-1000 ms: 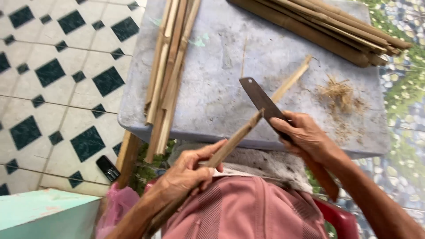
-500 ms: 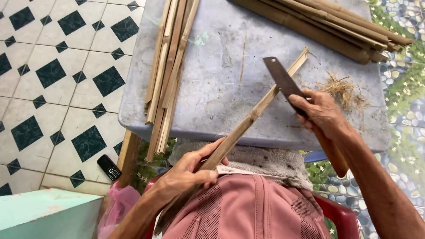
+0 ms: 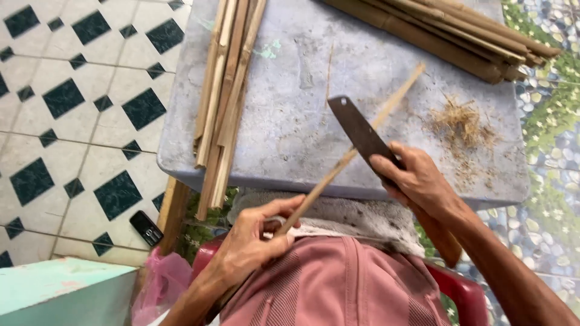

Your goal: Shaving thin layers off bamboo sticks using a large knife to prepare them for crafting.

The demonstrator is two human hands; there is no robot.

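Looking down from the head camera, the left hand [image 3: 251, 244] is curled shut around the near end of a thin bamboo strip [image 3: 350, 154], thumb on top, wrist low over the lap. That strip slants up and to the right across the grey worktop [image 3: 290, 121], its far tip over the slab. The right hand [image 3: 417, 178] is clamped on the handle of a knife [image 3: 359, 133], forearm coming in from the lower right, and the dark blade lies against the strip about midway along it. Most of the handle is hidden inside the fist. A bundle of split strips [image 3: 223, 90] lies along the worktop's left edge, thicker poles [image 3: 459, 36] at the far right run out of view, and shavings [image 3: 462, 124] sit just right of the blade. A small dark phone [image 3: 146, 227] lies on the tiled floor [image 3: 72, 121], left.
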